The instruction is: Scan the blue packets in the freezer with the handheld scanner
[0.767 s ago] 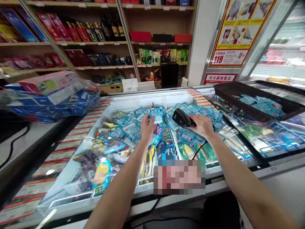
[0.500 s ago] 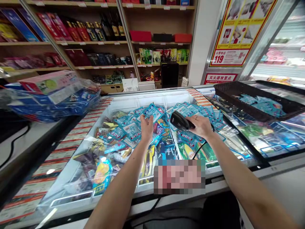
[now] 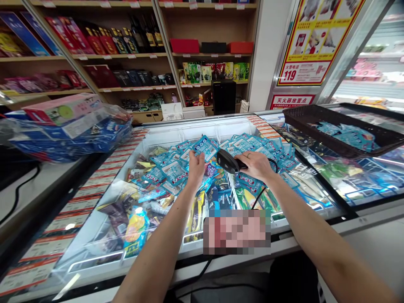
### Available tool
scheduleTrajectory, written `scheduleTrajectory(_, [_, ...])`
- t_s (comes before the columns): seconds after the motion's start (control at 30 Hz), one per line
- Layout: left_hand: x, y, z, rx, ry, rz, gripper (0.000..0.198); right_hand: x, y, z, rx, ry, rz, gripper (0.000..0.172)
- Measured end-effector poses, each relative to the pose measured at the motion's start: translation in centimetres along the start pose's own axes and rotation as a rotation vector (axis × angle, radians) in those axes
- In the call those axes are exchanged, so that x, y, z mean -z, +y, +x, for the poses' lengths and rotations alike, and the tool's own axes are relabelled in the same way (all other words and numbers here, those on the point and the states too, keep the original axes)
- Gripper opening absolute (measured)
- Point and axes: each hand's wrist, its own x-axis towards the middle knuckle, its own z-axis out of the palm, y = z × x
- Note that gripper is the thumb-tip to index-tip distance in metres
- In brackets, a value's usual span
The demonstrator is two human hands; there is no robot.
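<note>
A: Head view. State the step in hand.
B: Judging by the pose, presenting a blue packet to a handheld scanner.
A: Report the fingers.
B: On the left hand: pinched narrow on the packet's near edge. On the right hand: wrapped round the scanner's handle, nose directed left. Touching or apart at the packet: cannot tell.
A: Locate the packet.
B: Over the far middle of the chest freezer, just left of the scanner, among similar packets.
A: Specify what the next move calls for.
B: Probably a steady grip, printed face toward the nose, cable slack.
A: Describe surface and room.
B: Inside the freezer, see mixed packs at near left. Along the left rim, note price labels; farther left, wrapped boxes. At right, find a dark tray bearing more blue packs; beyond, stocked shelves and, far right, a poster.
</note>
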Motion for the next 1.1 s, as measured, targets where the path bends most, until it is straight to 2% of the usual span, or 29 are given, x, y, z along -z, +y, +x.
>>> scheduleTrajectory(0.17, [0.18, 0.26, -0.02, 0.041, -0.036, -0.018, 0.031, -0.08, 0.01, -0.17, 0.012, 0.003, 0.007, 0.033])
scheduleTrajectory(0.53, [0.37, -0.13, 0.09, 0.066, -0.001, -0.079, 0.031, 0.68, 0.46, -0.88, -0.018, 0.1, 0.001, 0.028])
scheduleTrajectory(1.1, [0.49, 0.3, 0.05, 0.065, -0.003, 0.013, 0.03, 0.61, 0.32, -0.93, 0.01, 0.043, 0.019, 0.03])
